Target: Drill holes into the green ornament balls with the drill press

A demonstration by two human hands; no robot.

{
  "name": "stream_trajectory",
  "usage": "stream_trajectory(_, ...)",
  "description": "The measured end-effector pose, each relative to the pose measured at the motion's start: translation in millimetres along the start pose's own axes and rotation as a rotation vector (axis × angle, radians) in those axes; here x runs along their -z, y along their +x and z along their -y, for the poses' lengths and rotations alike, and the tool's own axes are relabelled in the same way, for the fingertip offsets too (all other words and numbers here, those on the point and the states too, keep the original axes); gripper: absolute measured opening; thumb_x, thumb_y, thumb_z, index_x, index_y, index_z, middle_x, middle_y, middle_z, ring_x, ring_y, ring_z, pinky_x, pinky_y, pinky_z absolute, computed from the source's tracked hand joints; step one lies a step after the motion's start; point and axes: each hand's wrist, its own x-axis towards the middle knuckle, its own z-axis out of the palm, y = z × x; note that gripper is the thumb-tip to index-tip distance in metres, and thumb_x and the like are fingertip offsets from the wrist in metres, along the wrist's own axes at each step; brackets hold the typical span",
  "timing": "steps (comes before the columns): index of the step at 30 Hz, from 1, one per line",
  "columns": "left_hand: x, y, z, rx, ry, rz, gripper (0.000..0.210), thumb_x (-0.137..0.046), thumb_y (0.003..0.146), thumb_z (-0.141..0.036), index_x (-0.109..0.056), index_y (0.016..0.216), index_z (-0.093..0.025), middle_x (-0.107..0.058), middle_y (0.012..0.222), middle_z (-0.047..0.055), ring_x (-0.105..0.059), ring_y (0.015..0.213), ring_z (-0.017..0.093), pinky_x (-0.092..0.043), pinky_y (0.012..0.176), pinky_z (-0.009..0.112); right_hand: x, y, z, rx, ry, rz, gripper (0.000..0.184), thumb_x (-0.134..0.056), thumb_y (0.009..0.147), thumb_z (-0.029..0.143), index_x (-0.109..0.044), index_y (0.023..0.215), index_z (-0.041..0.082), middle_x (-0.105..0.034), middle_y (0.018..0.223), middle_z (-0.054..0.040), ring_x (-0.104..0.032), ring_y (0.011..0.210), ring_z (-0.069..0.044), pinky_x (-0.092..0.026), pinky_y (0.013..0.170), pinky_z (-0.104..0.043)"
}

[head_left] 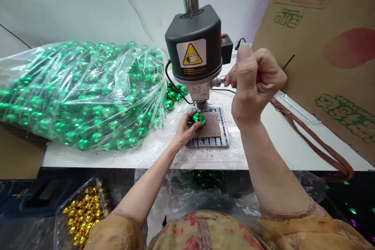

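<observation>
My left hand (186, 127) pinches a shiny green faceted ball (199, 118) over the brown board (211, 124) on the drill press base (225, 140). Directly above the ball sits the chuck (201, 104); whether a bit touches the ball I cannot make out. The black drill press (193, 43) carries a yellow hand-warning label. My right hand (253, 74), raised on the press's right side, is wrapped round its feed handle (258, 77), with only a bit of red showing between the fingers. Dark shavings lie scattered around the base.
A big clear plastic bag (88, 97) of green balls fills the table's left side, with loose green balls (172, 95) at its mouth. At right stand a cardboard box (319, 47) and a brown strap (316, 140). Below left is a clear tub (58, 218) of gold balls.
</observation>
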Motion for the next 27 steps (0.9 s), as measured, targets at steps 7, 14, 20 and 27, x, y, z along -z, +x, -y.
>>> stream_trajectory(7,-4.7,3,2,-0.077,0.222,-0.021,0.056,-0.083,0.077,-0.040,-0.061,0.125,-0.021,-0.069,0.116,0.008,-0.065,0.100,0.023,-0.054,0.086,0.036,-1,1,4,-0.013,0.003,0.004,0.049,-0.060,0.094,0.042,-0.030,0.061,0.022,-0.031,0.053,0.0071,-0.038,0.045,-0.004,-0.034,0.049,-0.026)
stream_trajectory(14,-17.9,0,4,-0.133,0.275,-0.042,0.058,-0.085,0.075,-0.035,-0.060,0.125,-0.020,-0.067,0.121,0.010,-0.064,0.113,0.028,-0.052,0.100,0.044,0,1,1,0.026,-0.008,0.025,0.048,-0.058,0.096,0.039,-0.029,0.062,0.021,-0.032,0.053,0.0075,-0.037,0.044,-0.003,-0.036,0.048,-0.024)
stream_trajectory(20,-21.6,-4,1,-0.113,0.232,-0.005,0.057,-0.082,0.077,-0.033,-0.057,0.127,-0.020,-0.068,0.120,0.010,-0.065,0.112,0.028,-0.052,0.102,0.046,0,2,3,-0.002,-0.011,0.021,0.051,-0.060,0.093,0.045,-0.029,0.061,0.022,-0.029,0.053,0.0076,-0.034,0.044,-0.003,-0.034,0.048,-0.025)
stream_trajectory(27,-22.1,-5,0,-0.125,0.198,-0.004,0.057,-0.082,0.078,-0.032,-0.056,0.127,-0.019,-0.067,0.122,0.011,-0.065,0.114,0.029,-0.051,0.103,0.047,3,-7,-2,0.106,0.011,0.004,0.051,-0.058,0.096,0.036,-0.027,0.058,0.020,-0.027,0.051,0.0060,-0.033,0.044,-0.004,-0.029,0.048,-0.026)
